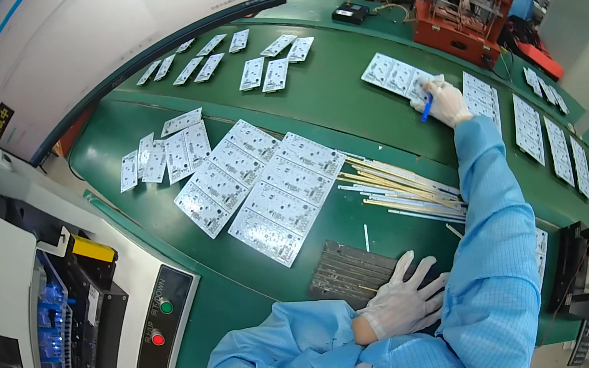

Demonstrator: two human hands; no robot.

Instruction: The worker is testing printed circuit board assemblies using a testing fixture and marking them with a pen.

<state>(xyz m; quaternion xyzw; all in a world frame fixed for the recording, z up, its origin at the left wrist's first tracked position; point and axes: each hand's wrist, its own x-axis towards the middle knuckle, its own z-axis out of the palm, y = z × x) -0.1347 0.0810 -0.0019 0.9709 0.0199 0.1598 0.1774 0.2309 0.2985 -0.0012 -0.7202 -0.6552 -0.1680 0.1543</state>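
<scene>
At the far right of the bench my right hand (444, 101), in a white glove, is closed at the near right end of a white circuit board panel (391, 74). A blue pen (428, 108) sticks out from the fingers of that same hand. My left hand (405, 299), gloved too, lies palm down with fingers spread and nothing in it. Its fingertips are beside a dark grooved block (348, 272). Beyond the block, two large circuit board panels (289, 199) lie side by side. A bundle of thin white and yellow strips (400, 186) rests under my right forearm.
Several small circuit boards (275, 75) lie toward the back left, beneath a monitor (129, 32). More panels (527, 128) stand in a row at right. A red machine (463, 4) is at the back; a machine with push buttons (156, 336) borders the left. Co-workers in blue are behind.
</scene>
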